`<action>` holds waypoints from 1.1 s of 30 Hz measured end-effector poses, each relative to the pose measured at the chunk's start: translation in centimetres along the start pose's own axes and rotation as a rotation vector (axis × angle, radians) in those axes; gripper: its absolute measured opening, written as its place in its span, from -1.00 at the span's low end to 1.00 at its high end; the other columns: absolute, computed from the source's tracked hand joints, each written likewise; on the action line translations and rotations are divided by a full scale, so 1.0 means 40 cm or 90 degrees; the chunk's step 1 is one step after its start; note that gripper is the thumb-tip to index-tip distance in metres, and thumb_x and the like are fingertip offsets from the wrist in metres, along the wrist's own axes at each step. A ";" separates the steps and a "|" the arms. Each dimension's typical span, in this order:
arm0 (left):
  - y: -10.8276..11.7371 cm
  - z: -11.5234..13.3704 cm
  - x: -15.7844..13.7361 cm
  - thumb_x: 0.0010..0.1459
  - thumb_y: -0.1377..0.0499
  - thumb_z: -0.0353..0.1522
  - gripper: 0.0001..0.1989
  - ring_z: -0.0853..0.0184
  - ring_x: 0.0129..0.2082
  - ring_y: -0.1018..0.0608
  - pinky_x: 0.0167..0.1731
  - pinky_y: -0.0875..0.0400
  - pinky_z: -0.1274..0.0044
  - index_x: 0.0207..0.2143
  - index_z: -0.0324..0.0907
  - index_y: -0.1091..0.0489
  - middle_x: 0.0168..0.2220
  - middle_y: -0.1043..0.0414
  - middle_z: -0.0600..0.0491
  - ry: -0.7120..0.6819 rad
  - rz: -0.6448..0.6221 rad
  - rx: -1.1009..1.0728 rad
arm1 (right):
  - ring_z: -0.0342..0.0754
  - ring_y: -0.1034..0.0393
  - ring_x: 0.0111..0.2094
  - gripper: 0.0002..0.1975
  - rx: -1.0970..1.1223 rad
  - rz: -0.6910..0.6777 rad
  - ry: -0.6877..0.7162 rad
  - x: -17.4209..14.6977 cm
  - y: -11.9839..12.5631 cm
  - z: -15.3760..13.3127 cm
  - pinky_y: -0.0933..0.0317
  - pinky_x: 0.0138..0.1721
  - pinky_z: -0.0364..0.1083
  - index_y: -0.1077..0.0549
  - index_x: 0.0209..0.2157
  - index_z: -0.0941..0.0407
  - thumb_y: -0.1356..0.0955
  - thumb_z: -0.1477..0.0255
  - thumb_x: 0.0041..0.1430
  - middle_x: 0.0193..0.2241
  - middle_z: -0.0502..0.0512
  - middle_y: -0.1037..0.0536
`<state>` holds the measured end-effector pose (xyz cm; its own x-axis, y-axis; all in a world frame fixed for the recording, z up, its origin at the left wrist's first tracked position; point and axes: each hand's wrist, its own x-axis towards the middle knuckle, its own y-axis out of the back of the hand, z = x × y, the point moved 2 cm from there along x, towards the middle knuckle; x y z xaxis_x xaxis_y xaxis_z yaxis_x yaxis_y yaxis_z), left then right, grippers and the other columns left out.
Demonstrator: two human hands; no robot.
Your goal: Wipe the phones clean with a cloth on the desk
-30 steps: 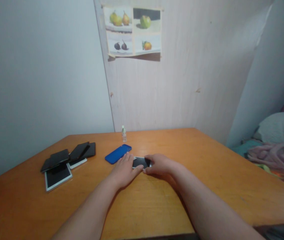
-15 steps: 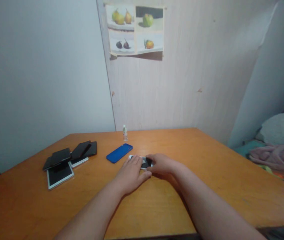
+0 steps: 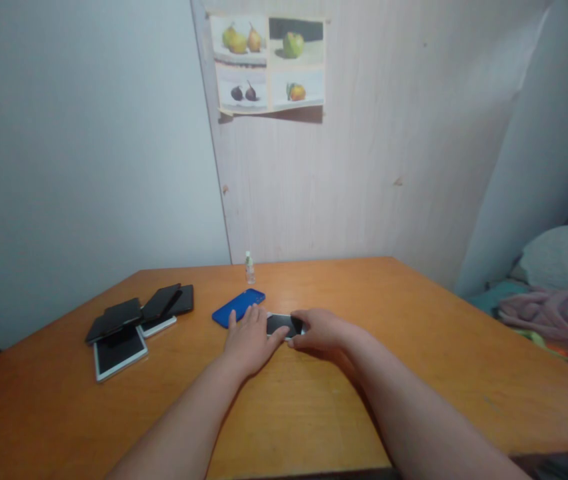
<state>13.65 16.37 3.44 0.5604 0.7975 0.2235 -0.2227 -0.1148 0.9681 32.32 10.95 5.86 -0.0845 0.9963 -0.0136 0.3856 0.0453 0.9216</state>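
A white-edged smartphone (image 3: 291, 325) with a dark screen lies on the table in front of me. My right hand (image 3: 321, 329) grips its right end, thumb at the near edge and fingers at the far edge. At the other end is my left hand (image 3: 249, 340), its fingers stretched out and apart. The left thumb reaches over the screen, and the left fingers cover the phone's left end. Just beyond these fingers lies a blue phone case (image 3: 234, 309), its near right part hidden behind them.
The wooden table (image 3: 414, 387) reaches back to the wall. Left of the hands lie a white-framed tablet (image 3: 120, 352) and several dark, flat devices or covers (image 3: 121, 313), some overlapping. A small clear bottle (image 3: 249, 269) stands upright behind the blue case. Bedding (image 3: 544, 320) is beyond the table's right edge.
My left hand has slid left over the phone, uncovering more of the screen, and its fingers have spread. My right hand keeps its grip on the right end.
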 end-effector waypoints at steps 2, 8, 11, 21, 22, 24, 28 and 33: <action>0.002 0.012 -0.010 0.26 0.17 0.17 -0.18 -0.04 0.40 -0.05 0.30 0.21 -0.03 0.30 -0.22 -0.16 0.37 -0.06 -0.26 -0.046 -0.008 -0.012 | 0.03 -0.46 -0.29 -0.50 0.000 0.000 0.003 0.000 0.000 0.000 -0.12 -0.41 -0.15 -0.54 -0.09 0.05 -0.44 0.08 -0.04 -0.23 0.11 -0.62; 0.021 0.057 -0.039 0.31 0.19 0.11 -0.25 0.09 0.40 -0.09 0.34 0.14 0.10 0.33 -0.16 -0.11 0.37 -0.09 -0.16 -0.202 -0.045 -0.063 | 0.00 -0.47 -0.28 -0.60 0.026 -0.006 0.004 -0.001 0.001 -0.003 -0.11 -0.40 -0.17 -0.55 -0.12 0.04 -0.45 0.25 -0.03 -0.23 0.06 -0.63; 0.024 0.059 -0.035 0.32 0.19 0.10 -0.30 0.08 0.38 -0.14 0.33 0.15 0.05 0.30 -0.12 -0.16 0.35 -0.16 -0.14 -0.193 -0.037 -0.063 | 0.00 -0.47 -0.30 -0.60 0.033 -0.004 0.014 -0.001 -0.001 -0.004 -0.11 -0.41 -0.17 -0.55 -0.13 0.05 -0.45 0.21 -0.03 -0.25 0.06 -0.64; -0.008 0.006 0.003 0.26 0.19 0.17 -0.17 -0.07 0.38 -0.10 0.29 0.24 -0.10 0.28 -0.24 -0.19 0.35 -0.11 -0.27 -0.036 0.011 -0.004 | 0.04 -0.46 -0.30 -0.47 0.000 0.003 -0.006 0.000 -0.003 -0.002 -0.14 -0.42 -0.14 -0.54 -0.07 0.05 -0.44 0.07 -0.05 -0.23 0.14 -0.62; -0.008 0.008 0.002 0.25 0.19 0.18 -0.16 -0.06 0.38 -0.08 0.29 0.25 -0.09 0.29 -0.25 -0.18 0.36 -0.09 -0.28 -0.044 0.011 -0.004 | 0.04 -0.46 -0.31 -0.48 -0.003 0.004 -0.004 0.001 -0.004 -0.002 -0.14 -0.42 -0.13 -0.55 -0.07 0.06 -0.43 0.07 -0.04 -0.24 0.14 -0.62; -0.007 0.016 -0.002 0.26 0.20 0.18 -0.16 -0.02 0.40 -0.05 0.30 0.29 -0.07 0.30 -0.23 -0.17 0.36 -0.08 -0.27 -0.067 0.007 -0.007 | 0.04 -0.46 -0.32 -0.51 -0.004 0.003 -0.001 0.002 -0.006 -0.001 -0.13 -0.42 -0.13 -0.55 -0.09 0.06 -0.42 0.09 -0.03 -0.25 0.13 -0.63; 0.002 0.039 -0.013 0.28 0.23 0.16 -0.21 0.04 0.40 -0.07 0.32 0.31 -0.05 0.31 -0.17 -0.15 0.37 -0.08 -0.20 -0.135 -0.017 -0.036 | 0.05 -0.47 -0.30 -0.53 0.006 0.003 0.004 0.001 -0.005 -0.001 -0.13 -0.41 -0.14 -0.55 -0.12 0.06 -0.44 0.10 -0.05 -0.24 0.13 -0.63; 0.014 0.054 -0.019 0.31 0.24 0.13 -0.25 0.05 0.38 -0.13 0.31 0.32 -0.08 0.30 -0.13 -0.16 0.37 -0.10 -0.16 -0.161 -0.027 -0.063 | 0.05 -0.48 -0.28 -0.54 0.010 0.003 0.018 0.001 -0.005 -0.002 -0.13 -0.40 -0.14 -0.52 -0.12 0.06 -0.45 0.14 -0.06 -0.22 0.12 -0.62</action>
<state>14.84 14.43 4.06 0.7492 0.6263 0.2156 -0.2640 -0.0161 0.9644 32.16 10.96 5.70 -0.1082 0.9941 0.0014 0.4010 0.0424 0.9151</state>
